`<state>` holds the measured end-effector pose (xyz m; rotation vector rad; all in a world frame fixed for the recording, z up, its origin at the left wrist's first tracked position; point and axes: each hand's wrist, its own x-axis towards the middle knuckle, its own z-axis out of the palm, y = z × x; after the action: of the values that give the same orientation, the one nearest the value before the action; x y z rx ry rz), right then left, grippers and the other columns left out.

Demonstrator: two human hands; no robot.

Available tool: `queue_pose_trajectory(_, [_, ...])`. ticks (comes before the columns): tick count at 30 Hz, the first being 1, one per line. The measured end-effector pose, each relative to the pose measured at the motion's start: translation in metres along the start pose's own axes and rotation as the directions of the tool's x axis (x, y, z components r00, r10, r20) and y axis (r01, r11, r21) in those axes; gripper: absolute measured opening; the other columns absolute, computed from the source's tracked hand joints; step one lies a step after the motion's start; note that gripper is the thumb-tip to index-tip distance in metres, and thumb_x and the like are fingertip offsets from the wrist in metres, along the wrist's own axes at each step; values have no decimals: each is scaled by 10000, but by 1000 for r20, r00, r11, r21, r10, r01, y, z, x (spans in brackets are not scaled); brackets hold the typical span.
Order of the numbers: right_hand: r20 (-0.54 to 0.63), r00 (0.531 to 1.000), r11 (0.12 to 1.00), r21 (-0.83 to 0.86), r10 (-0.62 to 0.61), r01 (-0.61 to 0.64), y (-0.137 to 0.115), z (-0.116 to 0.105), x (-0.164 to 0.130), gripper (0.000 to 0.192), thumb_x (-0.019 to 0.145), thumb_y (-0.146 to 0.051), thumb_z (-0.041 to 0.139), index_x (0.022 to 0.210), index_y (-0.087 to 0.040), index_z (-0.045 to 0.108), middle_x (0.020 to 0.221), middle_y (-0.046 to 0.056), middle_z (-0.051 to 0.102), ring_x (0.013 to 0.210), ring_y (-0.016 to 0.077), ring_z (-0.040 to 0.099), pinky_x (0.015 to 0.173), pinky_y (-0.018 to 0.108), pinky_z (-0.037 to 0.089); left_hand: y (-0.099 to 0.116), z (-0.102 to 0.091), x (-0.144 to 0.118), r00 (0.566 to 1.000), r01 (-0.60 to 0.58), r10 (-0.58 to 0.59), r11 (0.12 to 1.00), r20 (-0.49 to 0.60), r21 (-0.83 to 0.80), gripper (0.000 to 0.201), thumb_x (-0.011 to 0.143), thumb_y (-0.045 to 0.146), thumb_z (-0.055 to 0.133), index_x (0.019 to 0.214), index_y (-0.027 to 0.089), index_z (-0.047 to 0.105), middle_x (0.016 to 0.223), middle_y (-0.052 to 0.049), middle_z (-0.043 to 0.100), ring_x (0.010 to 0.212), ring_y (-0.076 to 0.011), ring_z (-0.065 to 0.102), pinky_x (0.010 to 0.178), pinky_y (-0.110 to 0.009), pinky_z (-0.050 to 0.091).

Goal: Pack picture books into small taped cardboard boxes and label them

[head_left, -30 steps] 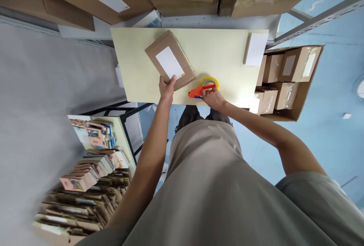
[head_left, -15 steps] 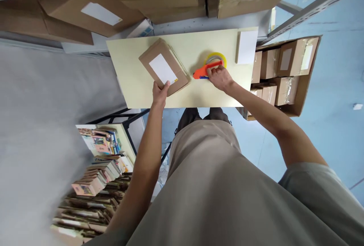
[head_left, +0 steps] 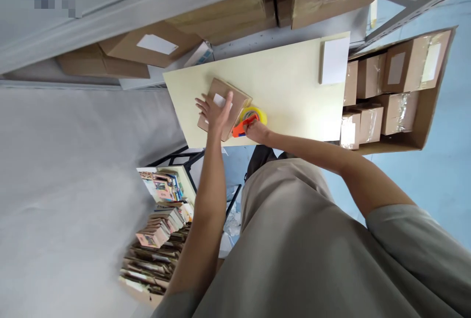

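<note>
My left hand (head_left: pixel 216 112) lies flat on top of a brown cardboard box (head_left: pixel 235 100), fingers spread over its white label (head_left: pixel 220 100). The box rests at an angle on the left part of the pale tabletop (head_left: pixel 287 77). In my right hand (head_left: pixel 256 131) is an orange tape dispenser (head_left: pixel 241 127) with a yellow-rimmed roll of tape (head_left: pixel 262 114). The dispenser's front end is at the box's lower right edge; whether it touches the cardboard I cannot tell. My right fingers are wrapped round its handle and partly hidden.
A white stack, perhaps labels (head_left: pixel 334 61), lies at the table's right end. Right of it stands a large open carton (head_left: pixel 429 117) holding several taped boxes. Shelving with cardboard boxes (head_left: pixel 228 16) runs behind the table. Books (head_left: pixel 167 185) and packed cardboard (head_left: pixel 154 264) are at lower left.
My left hand has gone from gripping the box's near edge to lying spread on its top. My right hand has brought the tape dispenser left and nearer, up to the box. The view has shifted.
</note>
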<state>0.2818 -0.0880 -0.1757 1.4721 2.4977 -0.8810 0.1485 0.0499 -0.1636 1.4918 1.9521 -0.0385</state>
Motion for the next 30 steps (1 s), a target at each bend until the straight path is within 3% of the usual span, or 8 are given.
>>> queue_pose_trajectory(4, [122,992,999,-6,37,-36,-25,-10,12,724,999,64,284,1608,-5,670,1550,279,753,1331,310,790,1062,405,610,25,46,-4,973,-117,105,992,-203,-48,1367,848,683,954,1894,192,225,1995,-200,-90,1780,-529,-315,1396,-873,-96])
queue_pose_trajectory(7, [166,984,997,30,59,-65,-27,-12,-3,740,1032,48,270,1690,-38,597,1555,259,751,1337,296,782,1120,408,582,22,53,-5,953,-213,201,977,-228,-30,1251,885,569,941,1887,228,273,2001,-189,24,1806,-515,-263,1415,-876,-7])
queue_pose_trajectory(9, [191,978,995,48,81,-92,-19,-9,-26,723,1034,42,271,1676,-16,598,1450,270,795,1268,299,805,1097,416,585,18,49,-5,958,-201,197,980,-208,0,1228,890,544,936,1884,232,286,1998,-198,47,1810,-528,-241,1406,-891,39])
queue_pose_trajectory(13, [238,956,982,37,173,-187,24,1,-90,629,1034,10,327,1597,77,598,1271,323,828,1137,362,827,1075,502,567,18,41,-4,986,-116,120,992,-117,42,1222,898,521,916,1890,242,259,2000,-197,-18,1797,-539,-268,1377,-923,99])
queue_pose_trajectory(17, [219,924,946,3,315,-323,88,0,-132,593,1109,-99,329,1637,127,478,1314,377,794,1181,409,804,1108,537,518,24,42,-8,986,-110,110,994,-127,7,1255,854,426,924,1890,259,235,1998,-188,-85,1783,-522,-320,1382,-911,53])
queue_pose_trajectory(22, [119,928,935,-3,353,-356,123,-25,-99,614,1089,-27,249,1648,107,465,1342,341,798,1257,385,781,1152,508,489,24,36,-20,979,-164,169,985,-111,51,1248,819,307,913,1878,234,258,1996,-211,-41,1805,-533,-251,1365,-911,-69])
queue_pose_trajectory(26, [128,963,971,-8,237,-238,109,-40,-56,678,1052,7,202,1678,106,443,1408,346,777,1293,394,771,1185,534,471,16,23,-29,960,-269,277,951,-34,151,1216,817,322,927,1862,222,313,1998,-202,46,1832,-513,-159,1401,-841,-112])
queue_pose_trajectory(30, [196,978,996,19,78,-84,83,-42,-37,665,1053,3,207,1662,179,406,1423,372,755,1346,393,738,1221,527,434,5,15,-44,923,-383,370,905,102,182,1093,864,271,859,1837,204,366,1995,-198,88,1855,-445,-106,1442,-737,-141])
